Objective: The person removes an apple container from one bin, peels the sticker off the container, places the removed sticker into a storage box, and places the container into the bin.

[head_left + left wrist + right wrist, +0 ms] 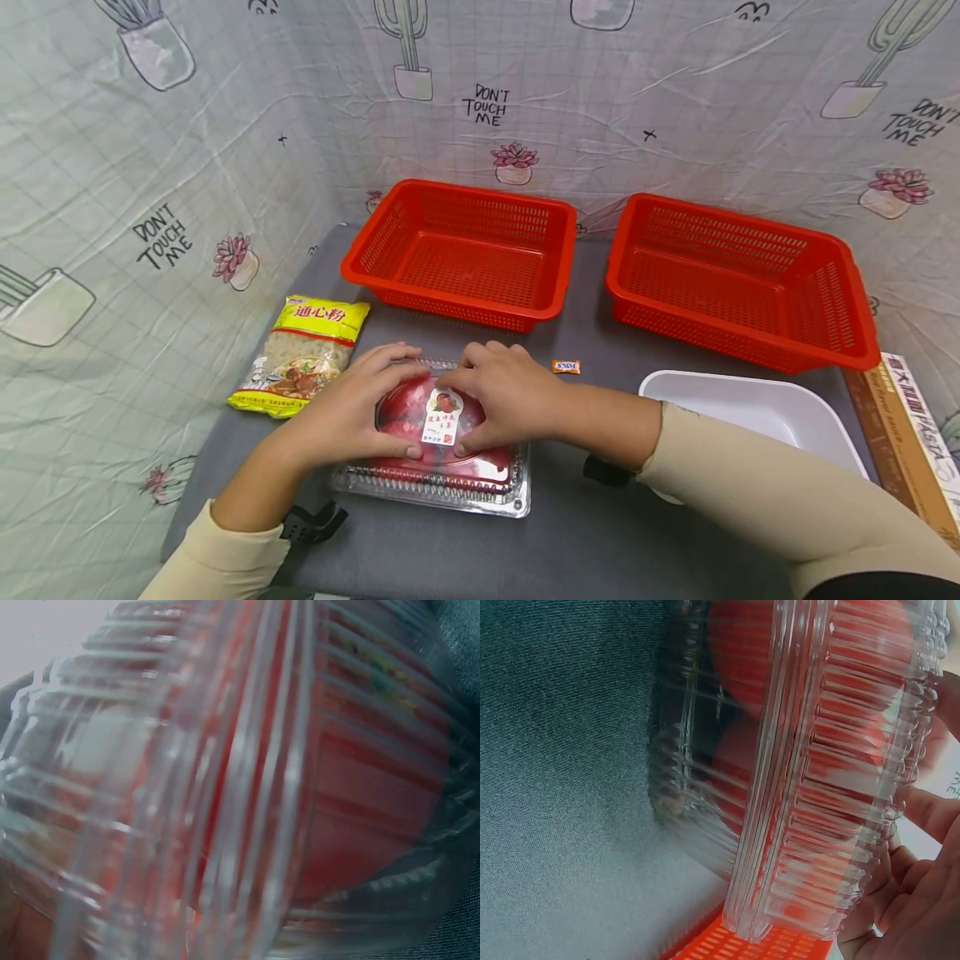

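Observation:
A clear plastic clamshell fruit box (480,475) lies on the grey table at the front, with round red fruit showing through its ribbed walls and a white label (442,421) on its lid. My left hand (352,412) grips the lid from the left, thumb close to the label. From the other side my right hand (510,396) holds the same lid, its fingers bent over the far edge. The right wrist view shows the box's side wall (825,787) with fingers (930,810) at the lid. Ribbed plastic (247,765), blurred, fills the left wrist view.
Two red plastic baskets (558,250) (862,333) stand at the back. A yellow pasta bag (307,350) lies left of the box. A small orange-and-white packet (566,367) sits to the right. Beyond are a white tray (742,383) and a pasta carton (911,433), partly behind the right arm.

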Available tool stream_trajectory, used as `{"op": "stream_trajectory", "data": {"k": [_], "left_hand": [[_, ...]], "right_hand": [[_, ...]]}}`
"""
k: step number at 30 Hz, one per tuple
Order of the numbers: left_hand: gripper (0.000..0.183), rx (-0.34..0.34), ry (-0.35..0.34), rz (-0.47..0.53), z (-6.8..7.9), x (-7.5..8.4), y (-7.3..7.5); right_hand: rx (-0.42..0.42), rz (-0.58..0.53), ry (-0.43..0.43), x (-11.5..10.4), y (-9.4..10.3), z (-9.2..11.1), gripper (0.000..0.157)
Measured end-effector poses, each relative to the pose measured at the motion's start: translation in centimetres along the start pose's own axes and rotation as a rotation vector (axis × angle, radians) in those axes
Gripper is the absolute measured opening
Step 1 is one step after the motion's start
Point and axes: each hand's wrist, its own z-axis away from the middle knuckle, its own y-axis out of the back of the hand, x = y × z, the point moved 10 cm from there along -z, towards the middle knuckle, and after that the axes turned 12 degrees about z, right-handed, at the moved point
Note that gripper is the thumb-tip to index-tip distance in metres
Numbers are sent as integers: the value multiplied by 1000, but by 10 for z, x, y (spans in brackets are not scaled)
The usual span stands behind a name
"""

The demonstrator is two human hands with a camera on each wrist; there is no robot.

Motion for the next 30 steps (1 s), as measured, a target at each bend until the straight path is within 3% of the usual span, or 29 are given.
{"op": "stream_trajectory", "data": {"k": [10, 30], "left_hand": [[96, -3, -10, 1, -2, -1, -2], [98, -2, 0, 10, 0, -4, -4]], "right_hand": [[-36, -33, -32, 5, -1, -8, 80], [-31, -86, -57, 7, -6, -12, 76]]}}
